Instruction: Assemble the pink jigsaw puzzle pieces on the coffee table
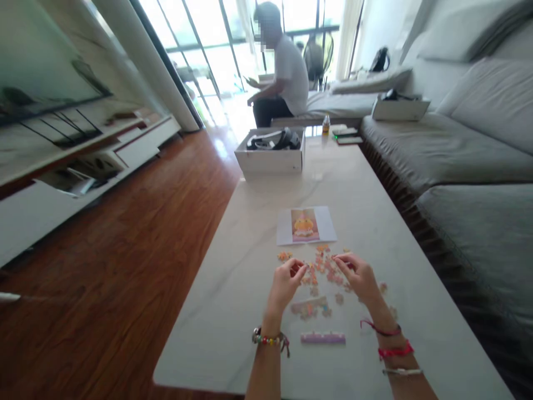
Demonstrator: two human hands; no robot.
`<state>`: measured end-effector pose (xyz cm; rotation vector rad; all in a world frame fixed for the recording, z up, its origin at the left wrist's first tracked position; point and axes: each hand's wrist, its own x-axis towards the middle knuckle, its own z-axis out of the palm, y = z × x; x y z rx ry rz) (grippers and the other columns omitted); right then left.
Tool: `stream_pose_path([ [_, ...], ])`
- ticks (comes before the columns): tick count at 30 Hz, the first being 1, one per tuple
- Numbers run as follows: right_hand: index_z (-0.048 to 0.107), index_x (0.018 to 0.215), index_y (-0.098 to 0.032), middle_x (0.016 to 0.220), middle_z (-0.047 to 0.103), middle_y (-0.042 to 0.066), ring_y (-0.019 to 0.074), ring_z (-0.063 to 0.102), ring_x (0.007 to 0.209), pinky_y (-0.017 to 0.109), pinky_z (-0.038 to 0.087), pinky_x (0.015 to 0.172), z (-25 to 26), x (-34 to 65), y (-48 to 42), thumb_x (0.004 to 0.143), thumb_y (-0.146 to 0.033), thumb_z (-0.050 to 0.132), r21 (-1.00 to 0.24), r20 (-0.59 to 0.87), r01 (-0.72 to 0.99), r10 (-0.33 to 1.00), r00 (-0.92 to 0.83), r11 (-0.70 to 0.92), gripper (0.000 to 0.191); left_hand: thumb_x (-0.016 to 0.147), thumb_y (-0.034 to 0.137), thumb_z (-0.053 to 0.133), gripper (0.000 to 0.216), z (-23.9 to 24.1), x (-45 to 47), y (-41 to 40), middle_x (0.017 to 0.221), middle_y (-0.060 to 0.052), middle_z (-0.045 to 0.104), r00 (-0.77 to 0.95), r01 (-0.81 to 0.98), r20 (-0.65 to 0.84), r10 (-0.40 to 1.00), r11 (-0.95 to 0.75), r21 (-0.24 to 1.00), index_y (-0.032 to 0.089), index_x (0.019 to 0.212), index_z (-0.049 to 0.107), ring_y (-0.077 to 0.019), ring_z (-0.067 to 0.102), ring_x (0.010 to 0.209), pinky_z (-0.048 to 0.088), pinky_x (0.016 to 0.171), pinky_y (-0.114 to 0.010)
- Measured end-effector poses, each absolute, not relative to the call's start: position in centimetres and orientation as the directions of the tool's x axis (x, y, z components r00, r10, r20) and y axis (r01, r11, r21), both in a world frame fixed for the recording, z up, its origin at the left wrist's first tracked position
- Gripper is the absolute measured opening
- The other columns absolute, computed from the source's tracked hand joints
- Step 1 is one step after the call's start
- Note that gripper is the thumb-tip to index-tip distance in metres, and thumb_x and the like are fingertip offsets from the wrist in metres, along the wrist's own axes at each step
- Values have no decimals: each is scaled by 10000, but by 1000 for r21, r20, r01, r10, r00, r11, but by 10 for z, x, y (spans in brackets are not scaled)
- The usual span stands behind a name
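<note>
Loose jigsaw puzzle pieces (pixel 320 265), orange, pink and yellow, lie in a heap on the white table. At the heap's left side, my left hand (pixel 287 280) is closed in a pinch on what looks like a small puzzle piece, partly hidden by the fingers. My right hand (pixel 358 275) pinches a small reddish puzzle piece (pixel 334 256) over the right side. Below the heap are some joined pieces (pixel 310 307) and, closer to me, a straight purple strip of joined pieces (pixel 323 338). Beyond the heap lies a creased sheet with a printed yellow figure (pixel 305 225).
A white box (pixel 270 161) holding a dark device stands at the table's far left. A small bottle (pixel 326 125) and phones (pixel 347 138) lie near the far edge. A grey sofa (pixel 449 150) runs along the right. A seated person (pixel 287 72) is beyond the table.
</note>
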<state>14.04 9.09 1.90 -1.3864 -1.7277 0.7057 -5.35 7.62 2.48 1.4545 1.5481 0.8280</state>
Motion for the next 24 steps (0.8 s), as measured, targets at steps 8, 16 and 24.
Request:
stream_pose_path([
  [8, 630, 748, -180, 733, 652, 56, 164, 588, 639, 266, 455, 563, 67, 134, 136, 798, -398, 452, -797, 374, 490, 926, -60, 354, 286, 699, 413, 509, 257, 70, -66, 112, 554, 36, 513, -122, 354, 4, 993, 39, 934, 158, 678, 543, -77, 487, 455, 391, 459, -191],
  [16, 640, 748, -175, 745, 658, 69, 173, 596, 646, 274, 475, 569, 70, 137, 137, 787, -398, 462, -811, 364, 469, 929, -66, 351, 288, 696, 420, 508, 264, 76, -65, 109, 557, 31, 524, -123, 375, -7, 992, 53, 925, 160, 690, 552, -86, 511, 469, 399, 461, -191],
  [24, 639, 756, -171, 750, 653, 66, 171, 597, 660, 273, 476, 583, 71, 140, 136, 789, -382, 465, -798, 371, 484, 926, -76, 359, 276, 706, 399, 504, 243, 81, -66, 107, 522, 42, 507, -126, 397, 15, 992, 37, 917, 161, 685, 548, -85, 509, 467, 397, 476, -190],
])
